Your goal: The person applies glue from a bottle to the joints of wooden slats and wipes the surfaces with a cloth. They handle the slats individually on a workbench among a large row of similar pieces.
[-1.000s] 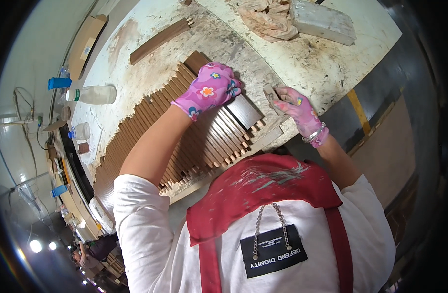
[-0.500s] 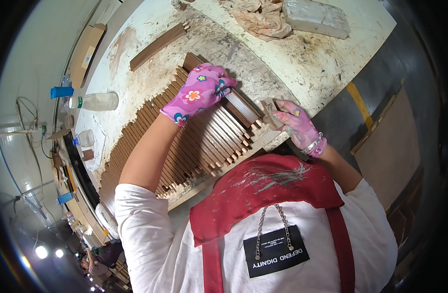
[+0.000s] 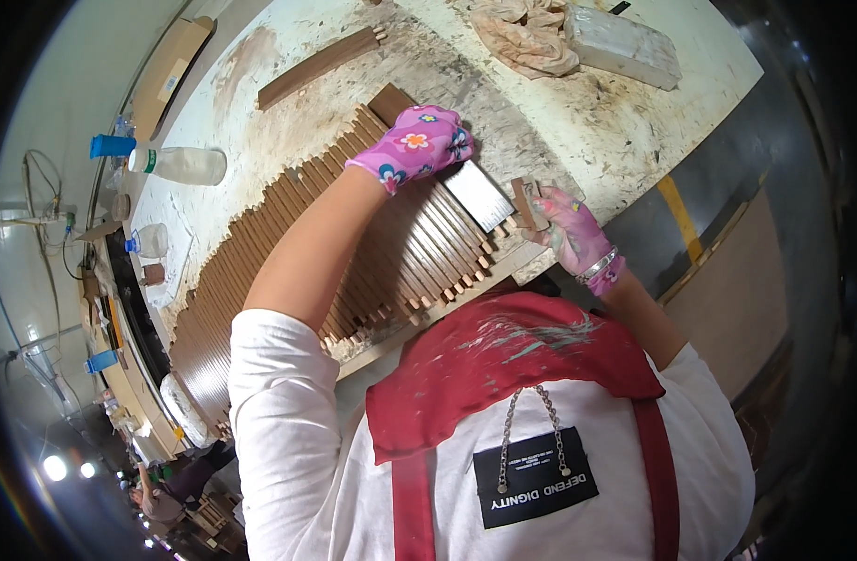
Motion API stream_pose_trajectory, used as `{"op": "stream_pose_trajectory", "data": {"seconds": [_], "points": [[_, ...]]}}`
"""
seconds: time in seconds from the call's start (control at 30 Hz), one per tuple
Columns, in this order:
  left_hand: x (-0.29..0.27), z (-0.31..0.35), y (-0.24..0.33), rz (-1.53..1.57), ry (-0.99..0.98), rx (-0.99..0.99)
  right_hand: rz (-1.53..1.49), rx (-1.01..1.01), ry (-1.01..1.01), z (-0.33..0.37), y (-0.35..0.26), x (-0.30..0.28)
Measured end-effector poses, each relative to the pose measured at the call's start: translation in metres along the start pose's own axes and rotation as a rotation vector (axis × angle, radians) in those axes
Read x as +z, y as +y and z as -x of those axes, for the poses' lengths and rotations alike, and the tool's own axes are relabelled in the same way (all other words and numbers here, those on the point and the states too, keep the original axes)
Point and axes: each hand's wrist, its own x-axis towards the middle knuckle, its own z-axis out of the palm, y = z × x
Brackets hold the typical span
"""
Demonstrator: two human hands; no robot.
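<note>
My left hand (image 3: 421, 145), in a pink flowered glove, is closed over the middle of a brown wooden slat (image 3: 481, 198) at the right end of a long row. The slat's broad face catches a bright glare, and its far end sticks out beyond the glove. Many similar slats (image 3: 354, 243) lie side by side in that row, with pale dowel pegs (image 3: 435, 292) poking from their near ends. My right hand (image 3: 578, 232), gloved alike, grips a small brown wooden block (image 3: 528, 202) close to the slat's near end; its fingertips are partly hidden.
A single slat with dowels (image 3: 318, 67) lies apart on the stained table (image 3: 503, 122). Farther back are a crumpled cloth (image 3: 525, 37) and a wrapped white block (image 3: 623, 45). Plastic bottles (image 3: 187, 166) stand at the left. A brown board (image 3: 732, 271) is beyond the table's right edge.
The slat under my left hand has turned, so more of its broad face shows and shines. My right hand keeps the block near its end. The whole view has shifted slightly.
</note>
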Motion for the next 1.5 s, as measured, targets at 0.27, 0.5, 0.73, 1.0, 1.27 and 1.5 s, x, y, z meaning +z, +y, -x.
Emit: {"op": "stream_pose_trajectory", "data": {"seconds": [0.27,0.5,0.73,1.0,1.27,1.5], "points": [[0.004,-0.008,-0.006,-0.023,-0.048,-0.040,0.193,-0.240,-0.118,-0.017,0.029,-0.045],[-0.012,0.002,0.000,0.055,-0.162,0.014,0.685,-0.524,-0.373,-0.008,0.013,-0.034],[-0.012,0.000,-0.004,0.112,-0.168,0.065,0.138,-0.173,-0.042,0.009,-0.012,-0.005],[-0.056,-0.001,0.013,0.169,0.112,0.012,0.019,-0.256,-0.097,0.011,-0.030,-0.020],[-0.128,0.024,0.065,1.139,0.424,-0.318,-0.092,-0.423,-0.052,0.008,-0.070,-0.011],[-0.133,0.076,0.082,1.265,0.453,-0.463,0.053,-0.320,-0.219,0.021,-0.069,0.037]]}}
